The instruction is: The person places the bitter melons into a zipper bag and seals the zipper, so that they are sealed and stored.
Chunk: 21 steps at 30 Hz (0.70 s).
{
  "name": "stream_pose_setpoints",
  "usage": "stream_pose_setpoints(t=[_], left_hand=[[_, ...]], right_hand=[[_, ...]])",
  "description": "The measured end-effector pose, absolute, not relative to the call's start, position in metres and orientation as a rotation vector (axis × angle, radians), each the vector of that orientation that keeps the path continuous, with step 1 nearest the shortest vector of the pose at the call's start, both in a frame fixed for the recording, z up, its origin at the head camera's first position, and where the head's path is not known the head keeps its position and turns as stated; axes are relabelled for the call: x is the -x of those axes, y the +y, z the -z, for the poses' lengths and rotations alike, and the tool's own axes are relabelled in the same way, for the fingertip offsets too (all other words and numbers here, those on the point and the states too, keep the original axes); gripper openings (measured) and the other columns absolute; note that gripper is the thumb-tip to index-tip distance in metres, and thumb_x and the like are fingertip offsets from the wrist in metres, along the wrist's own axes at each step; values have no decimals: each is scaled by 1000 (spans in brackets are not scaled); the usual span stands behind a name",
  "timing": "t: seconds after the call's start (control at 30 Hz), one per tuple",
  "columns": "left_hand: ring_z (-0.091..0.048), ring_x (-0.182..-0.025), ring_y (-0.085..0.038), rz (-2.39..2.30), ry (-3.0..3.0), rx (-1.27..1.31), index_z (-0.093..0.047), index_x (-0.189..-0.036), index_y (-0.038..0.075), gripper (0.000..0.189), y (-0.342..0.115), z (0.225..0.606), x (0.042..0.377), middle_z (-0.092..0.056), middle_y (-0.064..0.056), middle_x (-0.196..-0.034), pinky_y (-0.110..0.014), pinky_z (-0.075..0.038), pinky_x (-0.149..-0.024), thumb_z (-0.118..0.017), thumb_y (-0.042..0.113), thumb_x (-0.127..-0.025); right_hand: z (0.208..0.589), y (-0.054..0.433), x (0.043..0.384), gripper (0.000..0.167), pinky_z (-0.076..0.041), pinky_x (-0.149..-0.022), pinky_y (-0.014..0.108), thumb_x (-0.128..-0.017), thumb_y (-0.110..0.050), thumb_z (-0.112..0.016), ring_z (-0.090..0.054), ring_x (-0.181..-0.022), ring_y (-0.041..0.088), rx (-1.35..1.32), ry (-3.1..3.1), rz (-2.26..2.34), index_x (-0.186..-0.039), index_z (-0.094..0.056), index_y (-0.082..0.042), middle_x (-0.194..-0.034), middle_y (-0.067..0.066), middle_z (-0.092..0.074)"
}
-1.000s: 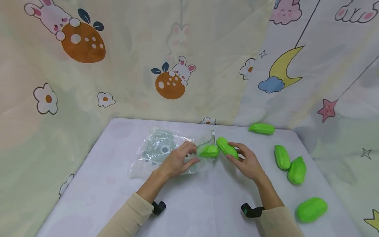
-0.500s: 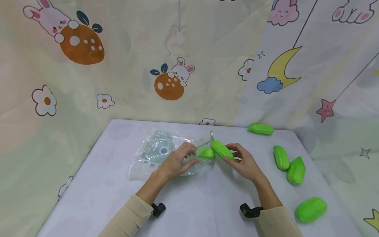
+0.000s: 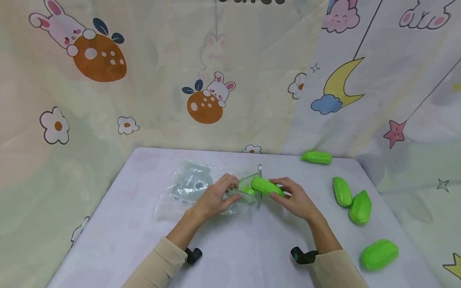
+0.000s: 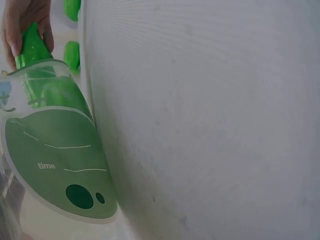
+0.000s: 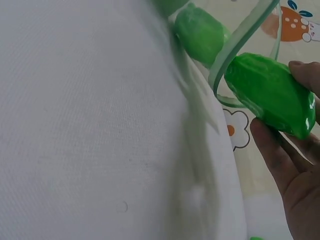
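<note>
My left hand [image 3: 214, 197] pinches the edge of a clear zip bag [image 3: 192, 182] with a pale green printed figure, holding its mouth apart toward the right. Inside the mouth lies a glossy green oblong piece [image 5: 200, 35]. Between thumb and fingers, my right hand [image 3: 295, 199] holds a second glossy green oblong piece [image 3: 268, 187]. The front end of that piece is within the bag's green-edged rim [image 5: 235, 47], close to the one inside. In the left wrist view the printed bag [image 4: 60, 160] fills the left side, and the left hand is out of sight there.
Several more green oblong pieces lie along the table's right side: one at the back edge [image 3: 317, 157], two together [image 3: 342, 192], and one near the front [image 3: 379, 255]. The white-covered table [image 3: 245, 248] meets a cartoon-printed cloth [image 3: 151, 80] behind.
My right hand has moved left, carrying the green piece from just outside the bag into its mouth. The left hand keeps its grip on the bag's edge.
</note>
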<state>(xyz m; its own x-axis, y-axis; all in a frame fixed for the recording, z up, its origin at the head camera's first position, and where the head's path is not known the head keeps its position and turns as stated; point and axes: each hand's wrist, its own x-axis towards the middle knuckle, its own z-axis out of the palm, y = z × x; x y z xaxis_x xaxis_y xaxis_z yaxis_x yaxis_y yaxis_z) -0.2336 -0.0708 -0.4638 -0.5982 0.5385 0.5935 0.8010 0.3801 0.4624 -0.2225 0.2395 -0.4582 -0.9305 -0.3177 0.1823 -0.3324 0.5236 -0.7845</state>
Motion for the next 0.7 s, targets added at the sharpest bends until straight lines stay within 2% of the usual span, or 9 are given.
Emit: stream_pose_setpoints(t=[0.2, 0.5, 0.7], left_hand=[[-71, -99, -20, 1074, -2315, 1169, -54, -112, 12, 29, -70, 466, 231, -60, -6, -123, -28, -60, -82, -77, 16, -94], [-69, -101, -19, 1082, -2277, 1209, -55, -112, 9, 30, -67, 467, 232, -61, -8, -121, -26, -58, -88, -78, 17, -93], [-69, -101, -18, 1090, -2293, 1206, -55, -113, 10, 30, -65, 469, 232, -61, -9, -122, -27, -59, -87, -77, 17, -94]], right_hand=[[461, 239, 222, 43, -58, -89, 34, -96, -30, -75, -66, -113, 32, -528, -2771, -1456, -133, -61, -13, -135, 11, -62], [466, 234, 222, 43, -55, -99, 51, -94, -20, -78, -63, -119, 35, -608, -2735, -1512, -134, -63, -14, -136, 11, -61], [468, 231, 223, 44, -56, -97, 45, -93, -22, -78, -65, -118, 34, -622, -2730, -1555, -133, -64, -13, -136, 11, -62]])
